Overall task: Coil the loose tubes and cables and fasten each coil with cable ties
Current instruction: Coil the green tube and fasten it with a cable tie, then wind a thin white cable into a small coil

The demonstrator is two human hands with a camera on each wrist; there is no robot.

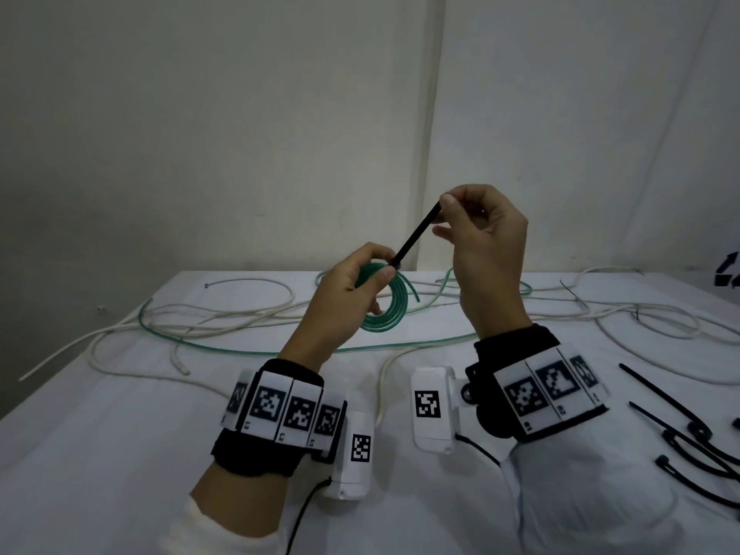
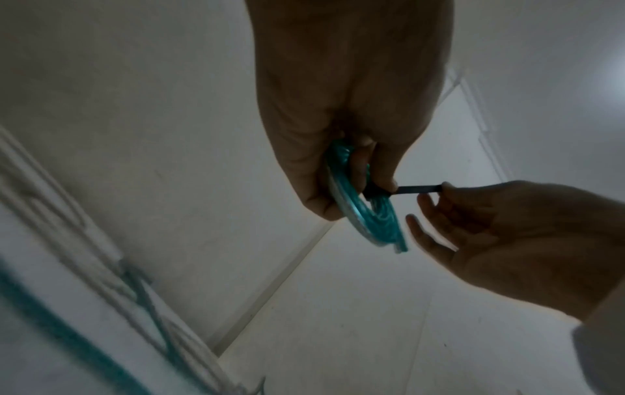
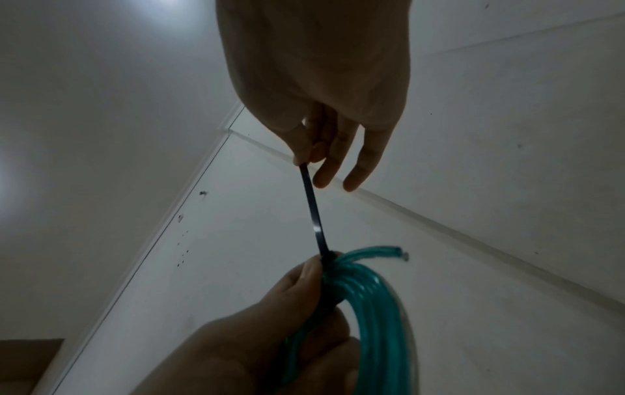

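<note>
The left hand (image 1: 344,290) grips the coiled green tube (image 1: 386,310) above the table (image 1: 120,434) while the right hand (image 1: 480,238) pinches the black cable tie (image 1: 416,236) taut; only the right-wrist view shows the tube's cut ends (image 3: 400,252), only the head view the spare ties (image 1: 680,434).

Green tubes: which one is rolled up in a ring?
The green coil gripped by the left hand; the other green tube sprawls loose on the table.

It looked like a bare test or recording room rather than a home: plain pale walls (image 1: 240,114), a counter (image 1: 120,454) draped in white cloth, loose tubes (image 1: 224,314) and black ties (image 1: 680,426) laid out on it, and coded marker bands (image 1: 280,410) on both wrists.
</note>
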